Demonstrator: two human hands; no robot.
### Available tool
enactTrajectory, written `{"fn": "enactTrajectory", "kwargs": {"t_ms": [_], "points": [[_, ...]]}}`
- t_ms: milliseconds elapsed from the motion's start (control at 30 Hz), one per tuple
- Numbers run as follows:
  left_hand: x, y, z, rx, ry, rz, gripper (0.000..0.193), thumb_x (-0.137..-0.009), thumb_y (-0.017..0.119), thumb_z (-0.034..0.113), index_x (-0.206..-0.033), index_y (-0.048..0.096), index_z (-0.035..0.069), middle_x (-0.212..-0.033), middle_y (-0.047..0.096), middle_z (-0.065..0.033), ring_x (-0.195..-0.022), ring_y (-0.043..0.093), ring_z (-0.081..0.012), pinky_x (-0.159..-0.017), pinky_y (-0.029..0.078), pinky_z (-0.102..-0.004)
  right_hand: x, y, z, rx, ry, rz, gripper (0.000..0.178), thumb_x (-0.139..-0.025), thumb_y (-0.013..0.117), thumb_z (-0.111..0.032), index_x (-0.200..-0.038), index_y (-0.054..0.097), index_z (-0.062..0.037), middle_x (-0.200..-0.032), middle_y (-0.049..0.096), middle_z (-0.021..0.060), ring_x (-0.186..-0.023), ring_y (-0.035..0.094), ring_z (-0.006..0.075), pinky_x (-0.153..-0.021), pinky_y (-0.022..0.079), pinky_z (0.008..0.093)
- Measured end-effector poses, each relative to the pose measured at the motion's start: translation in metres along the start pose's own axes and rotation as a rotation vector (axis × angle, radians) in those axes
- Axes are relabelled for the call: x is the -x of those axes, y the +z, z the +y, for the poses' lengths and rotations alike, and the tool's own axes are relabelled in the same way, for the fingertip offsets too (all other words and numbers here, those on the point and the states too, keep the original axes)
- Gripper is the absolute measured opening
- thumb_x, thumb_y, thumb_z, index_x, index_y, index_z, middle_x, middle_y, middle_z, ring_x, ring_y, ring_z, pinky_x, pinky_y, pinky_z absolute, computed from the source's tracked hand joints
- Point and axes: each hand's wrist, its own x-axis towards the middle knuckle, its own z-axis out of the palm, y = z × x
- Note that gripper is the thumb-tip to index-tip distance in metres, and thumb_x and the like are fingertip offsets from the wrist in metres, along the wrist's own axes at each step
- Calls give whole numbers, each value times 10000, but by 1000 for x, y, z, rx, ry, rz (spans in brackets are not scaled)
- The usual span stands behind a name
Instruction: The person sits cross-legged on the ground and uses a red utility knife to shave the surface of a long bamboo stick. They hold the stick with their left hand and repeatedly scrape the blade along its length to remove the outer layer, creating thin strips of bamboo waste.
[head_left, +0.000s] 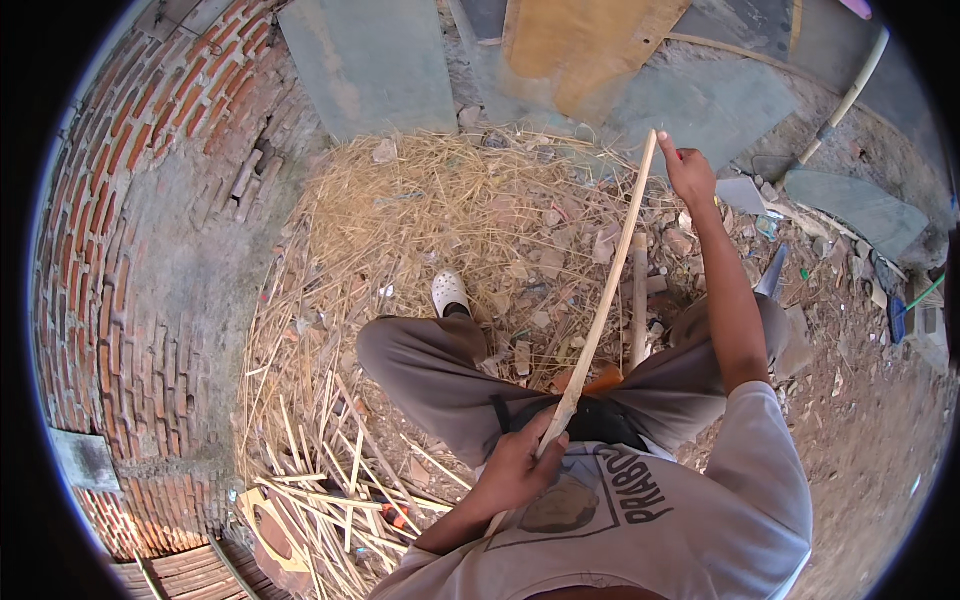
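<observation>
A long, pale strip of wood, perhaps bamboo, [612,270] slants across my lap, its far tip up and to the right. My left hand [515,468] is closed around its near part, in front of my shirt. Beside the far tip is my right hand [690,178], arm stretched out, fingers curled and thumb raised close to the strip. A small red bit shows at those fingers; what they hold is hidden. Between my knees stands a thicker wooden stick [640,300]. Something orange [605,380] lies partly behind the strip.
Split strips [340,480] lie heaped at the lower left. Straw-like shavings [400,200] and rubble cover the ground ahead. A brick wall [120,300] rises on the left; grey panels [370,70] lean at the back. A blue-grey blade-like piece [772,270] is beside my right knee.
</observation>
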Motion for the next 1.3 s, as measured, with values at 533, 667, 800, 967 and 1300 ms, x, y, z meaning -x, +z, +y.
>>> {"fn": "enactTrajectory", "kwargs": {"t_ms": [533, 667, 800, 967, 1300], "points": [[-23, -24, -9, 659, -41, 191, 443, -1046, 445, 210, -1447, 399, 28, -681, 513, -7, -488, 418, -36, -431, 361, -183, 201, -41, -100, -110, -900, -396, 683, -744, 602, -759, -635, 674, -89, -495, 566, 109, -480, 610, 311, -491, 475, 422], [-25, -16, -3, 448, 0, 240, 470, -1043, 451, 191, -1478, 367, 35, -678, 471, 26, -537, 395, -24, -488, 360, -180, 187, -32, -98, -52, -817, -273, 718, -722, 606, -778, -572, 636, -76, -475, 557, 117, -436, 594, 298, -447, 458, 401], [-25, -14, -2, 360, -28, 244, 455, -1026, 486, 145, -1451, 403, 7, -768, 552, 0, -682, 479, -31, -633, 406, -189, 183, -30, -96, -12, -784, -232, 702, -723, 614, -769, -580, 644, -82, -471, 553, 116, -442, 591, 306, -453, 458, 402], [-20, -7, -9, 216, 37, 293, 434, -1006, 505, 90, -1403, 427, -66, -1182, 620, -138, -1090, 524, -96, -959, 391, -237, 176, -30, -96, -19, -743, -222, 715, -735, 579, -785, -615, 668, -86, -479, 560, 118, -470, 608, 314, -477, 473, 416], [-17, -13, -2, 67, 28, 348, 431, -995, 512, 101, -1405, 452, -19, -1114, 684, -166, -946, 604, -102, -823, 469, -249, 212, -33, -101, -106, -891, -346, 668, -701, 648, -749, -576, 620, -94, -496, 553, 87, -484, 596, 307, -482, 459, 414]]}}
